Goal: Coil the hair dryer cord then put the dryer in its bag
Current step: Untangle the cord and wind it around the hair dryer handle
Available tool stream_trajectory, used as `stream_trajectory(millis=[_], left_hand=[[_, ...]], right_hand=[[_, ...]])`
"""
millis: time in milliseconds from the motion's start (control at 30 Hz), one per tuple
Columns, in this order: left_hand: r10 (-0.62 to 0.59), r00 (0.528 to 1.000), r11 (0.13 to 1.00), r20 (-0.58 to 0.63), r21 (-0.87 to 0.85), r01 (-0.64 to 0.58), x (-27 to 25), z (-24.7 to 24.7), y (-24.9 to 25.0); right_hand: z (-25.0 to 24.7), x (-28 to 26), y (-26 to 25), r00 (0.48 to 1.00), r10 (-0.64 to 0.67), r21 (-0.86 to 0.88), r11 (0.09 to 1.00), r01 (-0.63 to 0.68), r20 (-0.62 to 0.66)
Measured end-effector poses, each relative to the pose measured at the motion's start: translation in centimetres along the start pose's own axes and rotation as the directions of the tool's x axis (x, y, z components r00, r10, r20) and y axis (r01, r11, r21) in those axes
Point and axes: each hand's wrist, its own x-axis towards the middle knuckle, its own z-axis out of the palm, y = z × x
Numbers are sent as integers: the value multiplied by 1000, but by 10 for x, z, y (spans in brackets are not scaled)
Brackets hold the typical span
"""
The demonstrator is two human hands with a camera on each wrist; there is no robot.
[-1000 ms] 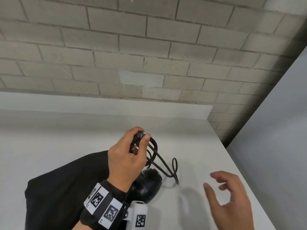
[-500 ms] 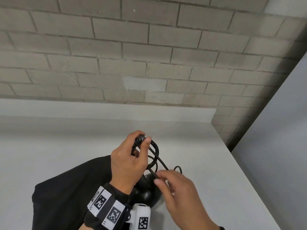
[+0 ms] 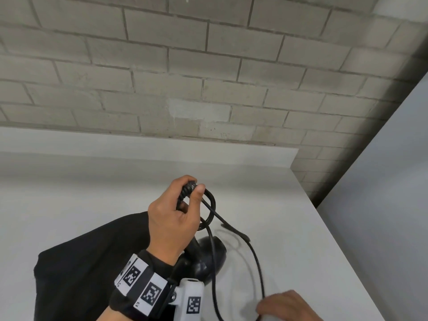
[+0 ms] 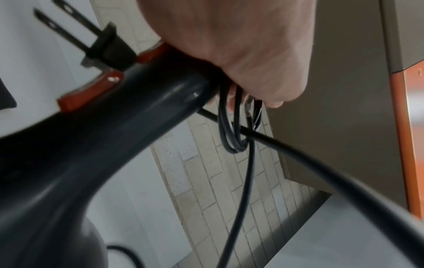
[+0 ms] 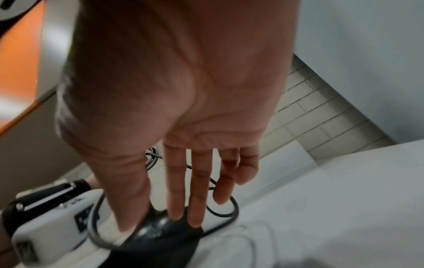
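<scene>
The left hand (image 3: 171, 218) grasps the hair dryer (image 3: 203, 258) handle and a few finished cord (image 3: 257, 262) loops. The right hand (image 3: 284, 305), fingers released, guides the loose part. Coiling is half done; the bag (image 3: 88, 262) waits on the table (image 3: 289, 205), left.

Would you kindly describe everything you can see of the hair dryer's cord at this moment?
The cord is thin, black and smooth, like rubber or plastic. A few small loops of it are gathered in the left hand, which grips them against the end of the dryer's handle. From there a long slack strand hangs in a wide curve above the white table toward the right hand; whether that hand grips it is unclear. The two-pronged plug sticks out beside the handle.
</scene>
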Motion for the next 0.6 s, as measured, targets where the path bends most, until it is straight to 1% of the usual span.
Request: stream_trajectory(millis=[33,67,133,167,233,367,433,533,600], left_hand=[[15,1000,1000,4,2,-15,-1,0,1],[28,1000,1000,7,6,-28,-2,0,3],[47,999,999,8,23,-47,-3,1,4],[57,998,998,6,33,-58,-3,1,5],[75,997,996,8,46,-76,-4,1,7],[72,997,995,2,65,-72,-4,0,8],[69,998,996,-2,56,-68,-3,0,6],[62,998,997,-6,43,-62,-3,1,6],[53,999,998,-7,29,-52,-3,2,5]], right_hand=[[-1,4,-3,999,-1,18,1000,1,-39],[-5,8,-14,990,6,23,1000,-3,-138],[-10,25,-45,971,82,288,957,-14,-226],[-10,38,-58,966,109,434,901,3,-234],[-19,62,-86,968,141,595,804,10,-208],[-27,92,-109,981,159,738,674,-26,-111],[-29,89,-108,987,123,776,630,0,-99],[-34,71,-97,990,49,772,632,71,-131],[-34,53,-83,990,33,775,626,88,-139]])
